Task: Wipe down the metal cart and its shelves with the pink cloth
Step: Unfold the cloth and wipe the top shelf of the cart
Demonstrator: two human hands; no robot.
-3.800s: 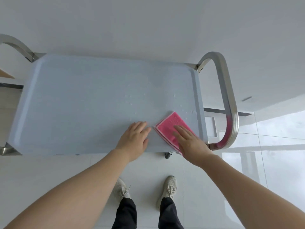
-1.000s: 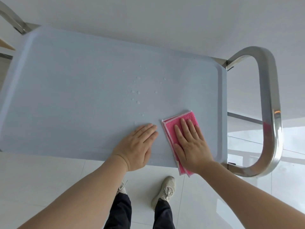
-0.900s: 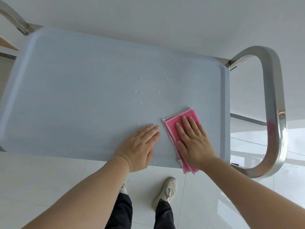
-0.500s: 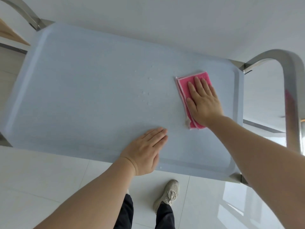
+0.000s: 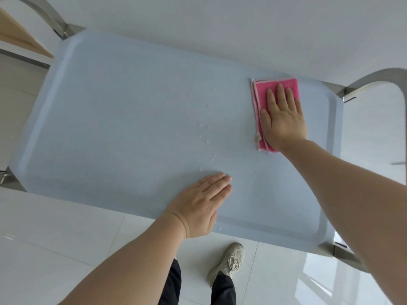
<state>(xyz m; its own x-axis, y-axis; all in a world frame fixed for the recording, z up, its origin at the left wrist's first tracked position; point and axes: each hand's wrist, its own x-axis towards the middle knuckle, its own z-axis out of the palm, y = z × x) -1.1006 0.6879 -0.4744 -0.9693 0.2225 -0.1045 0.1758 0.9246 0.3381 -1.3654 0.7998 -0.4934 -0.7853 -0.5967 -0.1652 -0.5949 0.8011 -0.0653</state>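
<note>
At the far left a wooden panel and a steel frame tube border the metal cart, whose pale blue top shelf has a low raised rim, so it serves as a shallow tray. The only contents visible on it are a scatter of water droplets near the middle, running from the far side toward the near edge; no other items sit on the shelf. The left hand lies flat on the near part of the shelf, fingers straight and together, gripping nothing and apparently bracing the cart. Further right, the right hand presses the folded pink cloth flat against the shelf close to the far right corner, fingers extended over it rather than curled round it. The two hands are well apart. The steel handle closes the right end. Risks, as judged: the droplets lie left of the cloth and could be missed if strokes stay on the right side; the raised rim may trap water in the corners; a hard push could roll the cart if the bracing hand lifts; the folded cloth may unfold or slip under a flat palm. Lower shelves are hidden from this view and their condition cannot be assessed.
</note>
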